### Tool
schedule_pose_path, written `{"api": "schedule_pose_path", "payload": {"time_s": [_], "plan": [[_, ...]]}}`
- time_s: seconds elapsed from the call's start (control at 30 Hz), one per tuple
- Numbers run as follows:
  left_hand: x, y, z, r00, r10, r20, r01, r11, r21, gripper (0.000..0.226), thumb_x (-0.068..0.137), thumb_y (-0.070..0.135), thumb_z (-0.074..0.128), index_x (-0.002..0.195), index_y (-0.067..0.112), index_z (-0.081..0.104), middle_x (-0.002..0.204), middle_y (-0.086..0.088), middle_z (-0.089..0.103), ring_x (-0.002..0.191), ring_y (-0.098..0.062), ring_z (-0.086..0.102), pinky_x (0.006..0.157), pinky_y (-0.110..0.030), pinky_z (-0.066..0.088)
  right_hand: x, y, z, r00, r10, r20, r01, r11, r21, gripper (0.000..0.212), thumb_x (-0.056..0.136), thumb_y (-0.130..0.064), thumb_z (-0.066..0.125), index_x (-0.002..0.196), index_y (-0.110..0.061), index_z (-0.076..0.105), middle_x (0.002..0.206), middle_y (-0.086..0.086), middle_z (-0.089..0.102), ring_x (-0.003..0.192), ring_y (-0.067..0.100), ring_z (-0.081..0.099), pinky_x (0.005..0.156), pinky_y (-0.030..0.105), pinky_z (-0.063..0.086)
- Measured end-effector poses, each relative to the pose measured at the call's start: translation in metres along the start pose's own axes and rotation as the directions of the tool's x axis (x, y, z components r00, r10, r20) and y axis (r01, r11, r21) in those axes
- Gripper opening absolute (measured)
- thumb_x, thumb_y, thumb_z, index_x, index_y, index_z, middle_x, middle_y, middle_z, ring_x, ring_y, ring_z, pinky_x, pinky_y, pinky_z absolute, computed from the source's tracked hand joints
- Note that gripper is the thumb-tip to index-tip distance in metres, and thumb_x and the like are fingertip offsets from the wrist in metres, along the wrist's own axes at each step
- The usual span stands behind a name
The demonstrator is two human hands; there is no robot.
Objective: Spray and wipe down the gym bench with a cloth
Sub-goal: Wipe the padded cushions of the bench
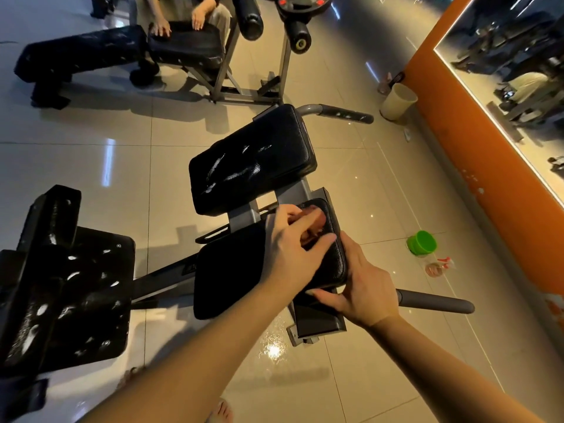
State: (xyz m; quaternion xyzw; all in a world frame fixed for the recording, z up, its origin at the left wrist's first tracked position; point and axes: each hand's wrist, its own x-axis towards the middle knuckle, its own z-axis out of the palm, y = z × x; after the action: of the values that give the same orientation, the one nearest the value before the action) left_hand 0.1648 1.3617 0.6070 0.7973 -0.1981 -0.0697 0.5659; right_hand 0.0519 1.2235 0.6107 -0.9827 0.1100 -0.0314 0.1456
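The gym bench has two black pads on a grey frame. Its far pad [253, 160] shows wet streaks. On the near pad [229, 270] my left hand [293, 248] holds a pinkish cloth [316, 219] against the pad's far right end; the hand is blurred. My right hand [363, 285] grips the near pad's right corner, thumb along the near edge and fingers up the side. A clear spray bottle with a red trigger [439, 267] lies on the floor to the right, next to a green cup [422, 242].
Grey handles [436, 300] [345, 112] stick out to the bench's right. Another black padded machine [61, 285] stands close at left. A person sits on a bench [183, 44] at the top. A pale bin [398, 102] stands by the orange mirrored wall [488, 166]. Floor tiles are glossy.
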Motion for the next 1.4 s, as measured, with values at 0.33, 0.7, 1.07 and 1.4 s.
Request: {"api": "schedule_pose_path", "payload": {"time_s": [0.33,0.7,1.07,1.4], "plan": [[0.02,-0.043,-0.02,1.0,-0.004,-0.007,0.005,0.999,0.052,0.03,0.096,0.023,0.07,0.126,0.023,0.072,0.117,0.009,0.05,0.114,-0.011,0.05,0.091,-0.018,0.047,0.0,-0.002,0.001,1.0,-0.001,0.007,0.001,1.0,0.02,0.117,0.071,-0.096,0.052,0.16,-0.028,0.017,0.148,-0.008,0.049,0.08,0.012,0.069,0.064,0.035,0.061],[-0.018,0.019,0.009,0.883,0.398,0.248,-0.406,0.914,-0.022,0.025,0.096,0.02,0.064,0.12,0.023,0.072,0.122,0.005,0.056,0.117,-0.01,0.049,0.101,-0.027,0.047,-0.001,0.001,0.003,0.995,0.07,0.074,-0.054,0.979,-0.198,0.072,0.078,-0.08,0.044,0.11,-0.017,0.06,0.095,0.0,0.065,0.07,0.022,0.068,0.058,0.029,0.042],[0.006,-0.001,0.01,0.996,0.085,-0.022,-0.086,0.993,-0.075,0.025,0.096,0.019,0.069,0.12,0.025,0.072,0.118,0.01,0.056,0.113,-0.009,0.054,0.096,-0.013,0.045,0.0,-0.004,-0.001,1.0,-0.005,0.0,0.005,0.999,-0.033,0.116,0.072,-0.096,0.047,0.158,-0.023,0.02,0.149,-0.007,0.047,0.075,0.013,0.067,0.061,0.031,0.059],[0.041,-0.01,0.006,0.999,0.026,-0.041,-0.03,0.994,-0.103,0.017,0.096,0.017,0.069,0.107,0.028,0.074,0.112,0.012,0.056,0.105,-0.006,0.057,0.094,-0.027,0.053,-0.001,-0.005,-0.003,1.0,0.014,0.017,-0.014,0.999,-0.031,0.118,0.072,-0.097,0.047,0.159,-0.024,0.018,0.148,-0.007,0.049,0.073,0.012,0.067,0.061,0.033,0.06]]}}
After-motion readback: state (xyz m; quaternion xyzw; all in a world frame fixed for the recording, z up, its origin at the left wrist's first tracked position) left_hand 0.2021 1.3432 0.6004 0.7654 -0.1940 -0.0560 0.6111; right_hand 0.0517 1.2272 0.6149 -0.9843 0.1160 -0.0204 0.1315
